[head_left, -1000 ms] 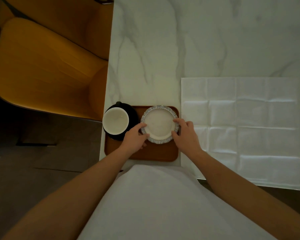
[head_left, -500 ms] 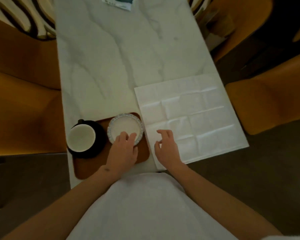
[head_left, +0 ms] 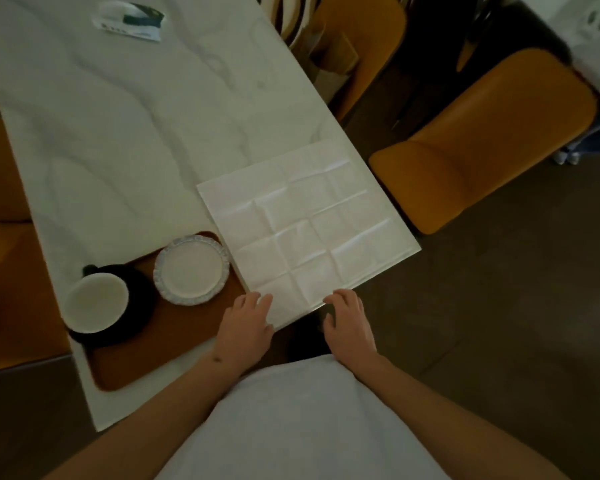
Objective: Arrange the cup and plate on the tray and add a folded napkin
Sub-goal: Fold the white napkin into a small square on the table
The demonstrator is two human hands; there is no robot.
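A brown wooden tray (head_left: 174, 344) lies at the near edge of the marble table. On its left end stands a black cup with a white inside (head_left: 99, 303); beside it sits a small white plate with a patterned rim (head_left: 191, 270). To the right of the tray, a large white napkin (head_left: 302, 230) lies unfolded and creased into squares. My left hand (head_left: 248, 327) rests at the napkin's near left corner, fingers spread on the edge. My right hand (head_left: 349, 318) touches the napkin's near edge further right, fingers apart. Neither hand holds anything.
The white marble table (head_left: 125, 133) runs away from me, with a small white-and-green packet (head_left: 130, 20) at its far end. Orange chairs stand to the right (head_left: 482, 140) and to the left (head_left: 0, 271). The napkin's right edge reaches the table's edge.
My left hand has left the plate and moved right onto the napkin's near corner. My right hand has shifted right along the napkin's near edge. The view has swung to the right.
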